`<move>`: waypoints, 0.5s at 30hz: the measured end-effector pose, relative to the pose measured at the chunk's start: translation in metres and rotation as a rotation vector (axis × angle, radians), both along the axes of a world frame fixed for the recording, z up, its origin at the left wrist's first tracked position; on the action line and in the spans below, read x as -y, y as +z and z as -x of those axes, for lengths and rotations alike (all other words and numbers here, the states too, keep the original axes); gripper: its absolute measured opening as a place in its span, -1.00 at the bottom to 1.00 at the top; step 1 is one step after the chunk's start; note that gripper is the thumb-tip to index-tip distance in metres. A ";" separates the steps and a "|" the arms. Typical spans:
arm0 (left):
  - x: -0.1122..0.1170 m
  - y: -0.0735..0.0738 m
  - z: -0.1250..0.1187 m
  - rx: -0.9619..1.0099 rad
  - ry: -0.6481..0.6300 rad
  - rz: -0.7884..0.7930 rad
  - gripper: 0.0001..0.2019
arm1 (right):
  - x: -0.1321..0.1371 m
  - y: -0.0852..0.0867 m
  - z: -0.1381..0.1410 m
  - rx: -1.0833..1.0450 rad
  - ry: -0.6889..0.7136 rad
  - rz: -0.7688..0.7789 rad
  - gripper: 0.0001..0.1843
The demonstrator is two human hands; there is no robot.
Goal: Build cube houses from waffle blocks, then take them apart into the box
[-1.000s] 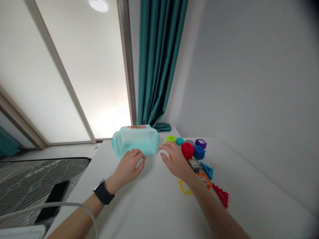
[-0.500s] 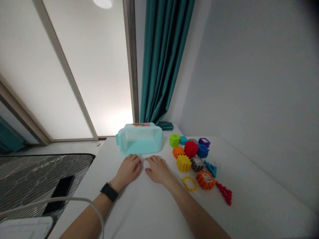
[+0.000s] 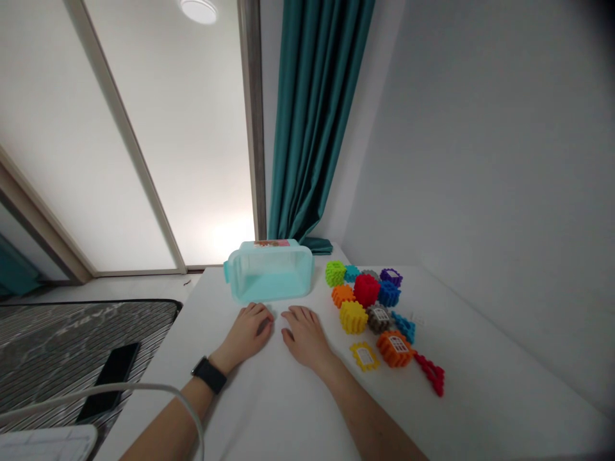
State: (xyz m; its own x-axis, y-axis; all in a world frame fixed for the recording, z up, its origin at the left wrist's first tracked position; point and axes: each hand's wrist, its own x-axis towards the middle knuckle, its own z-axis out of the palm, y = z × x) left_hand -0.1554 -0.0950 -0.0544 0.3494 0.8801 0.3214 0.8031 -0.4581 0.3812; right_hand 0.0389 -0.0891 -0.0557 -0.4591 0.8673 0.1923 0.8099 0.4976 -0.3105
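Fingers (image 3: pixel 254 314) of both hands still lying loosely spread and empty on the desk (image 3: pixel 269 397), just short of the aqua plastic tub (image 3: pixel 269 275), colourful bristle blocks (image 3: pixel 366 289) unmoved to the right

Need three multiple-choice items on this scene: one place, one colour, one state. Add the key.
1. Where do the toy blocks lie relative to the aqua plastic container?
A) Inside it
B) To its right in this view
C) To its left in this view

2. What colour is the watch on the left wrist?
A) White
B) Orange
C) Black

3. What state are the left hand and right hand in?
A) Resting empty on the white table
B) Lifting the container together
C) Each gripping a block

Key:
1. B, the blocks are spread on the table right of the container.
2. C, the strap shows black.
3. A, both hands lie on the tabletop, holding nothing.
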 end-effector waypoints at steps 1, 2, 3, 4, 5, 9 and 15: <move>0.000 0.000 0.001 0.011 -0.007 0.001 -0.84 | 0.000 0.000 -0.001 -0.001 0.005 0.003 -0.61; 0.000 0.000 0.001 0.018 -0.012 0.002 -0.84 | -0.001 0.000 -0.001 -0.002 0.011 0.006 -0.60; 0.000 0.000 0.002 0.021 -0.016 0.002 -0.84 | -0.001 0.001 -0.002 -0.003 0.016 0.009 -0.60; 0.000 0.000 0.002 0.021 -0.018 0.003 -0.85 | -0.002 0.001 -0.003 -0.007 0.021 0.012 -0.59; 0.000 0.000 0.002 0.018 -0.019 0.002 -0.85 | -0.002 0.001 -0.003 -0.011 0.026 0.016 -0.59; 0.002 -0.001 0.001 -0.004 -0.008 -0.015 -0.86 | -0.003 0.003 -0.005 -0.030 0.045 0.039 -0.59; 0.004 -0.001 0.000 -0.028 0.003 -0.032 -0.87 | -0.004 0.003 -0.008 -0.052 0.066 0.060 -0.58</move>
